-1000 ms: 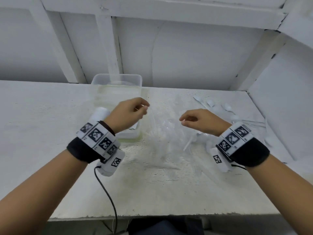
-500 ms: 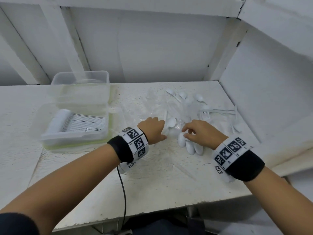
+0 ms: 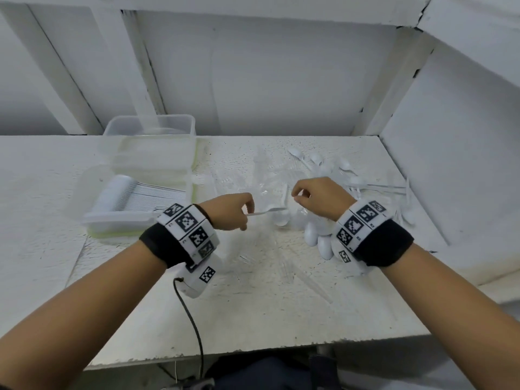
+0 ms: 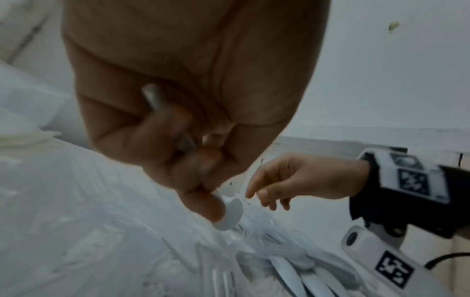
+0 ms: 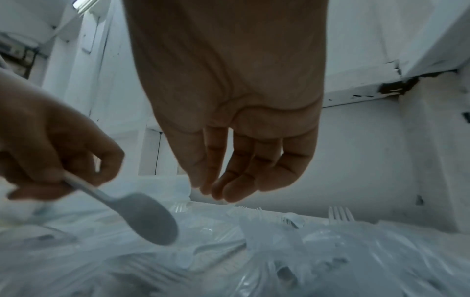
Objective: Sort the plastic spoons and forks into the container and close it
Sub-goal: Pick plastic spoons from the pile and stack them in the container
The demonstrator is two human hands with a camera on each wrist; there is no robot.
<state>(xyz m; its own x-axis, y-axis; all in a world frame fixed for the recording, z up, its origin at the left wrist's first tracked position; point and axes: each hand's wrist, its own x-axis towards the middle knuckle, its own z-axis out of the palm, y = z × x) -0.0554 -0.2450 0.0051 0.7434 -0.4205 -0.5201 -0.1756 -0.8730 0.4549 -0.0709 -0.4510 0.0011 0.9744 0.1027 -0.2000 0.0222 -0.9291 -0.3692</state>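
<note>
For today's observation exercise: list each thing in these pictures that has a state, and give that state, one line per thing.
Container: open, cutlery stacked inside.
Lid: off, behind the container.
Left hand: grips one spoon's handle.
Spoon: held above the table.
Right hand: fingers loosely curled, holding nothing.
Loose spoons and forks: unsorted on the table.

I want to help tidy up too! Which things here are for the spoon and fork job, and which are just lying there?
For the job:
- spoon held by the left hand
- right hand, holding nothing
- loose spoons and forks
- container, partly filled

Just lying about:
- clear plastic wrap
- cable
- second clear tub, behind
</note>
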